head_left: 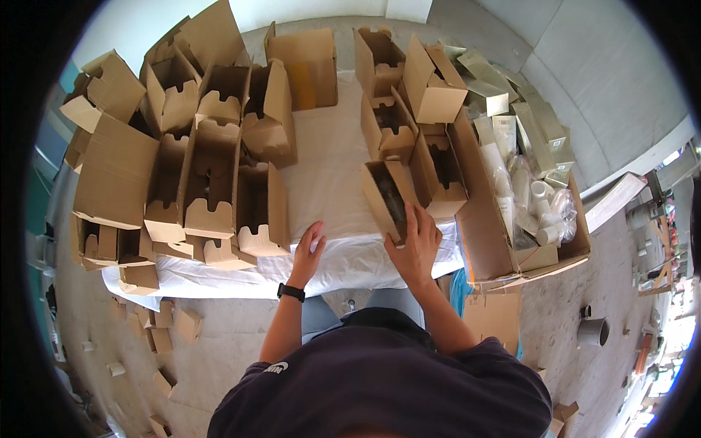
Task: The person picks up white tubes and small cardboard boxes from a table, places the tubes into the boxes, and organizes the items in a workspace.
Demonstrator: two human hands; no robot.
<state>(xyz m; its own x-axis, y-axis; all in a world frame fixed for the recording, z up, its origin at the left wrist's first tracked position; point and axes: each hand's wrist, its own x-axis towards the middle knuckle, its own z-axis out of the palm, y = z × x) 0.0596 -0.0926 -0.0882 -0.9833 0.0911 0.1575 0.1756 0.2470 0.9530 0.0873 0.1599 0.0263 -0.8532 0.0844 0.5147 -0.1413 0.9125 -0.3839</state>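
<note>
My right hand (415, 247) grips the near end of a narrow cardboard box (376, 193), its thumb at the near corner and its fingers over the right side. The box is tilted, and its inside looks dark; what lies in it, if anything, I cannot make out. My left hand (307, 253) is over the white-covered table (328, 175) near its front edge, fingers apart and holding nothing. Just left of that hand stands an open-topped cardboard box (263, 208) with a notched front flap.
Several open cardboard boxes (212, 171) crowd the table's left side. More boxes (438, 80) stand at the back right. A large carton (475, 212) on the right holds white pipe pieces (542, 193), plastic wrap and pale boxes. Small cardboard pieces (162, 339) lie on the floor.
</note>
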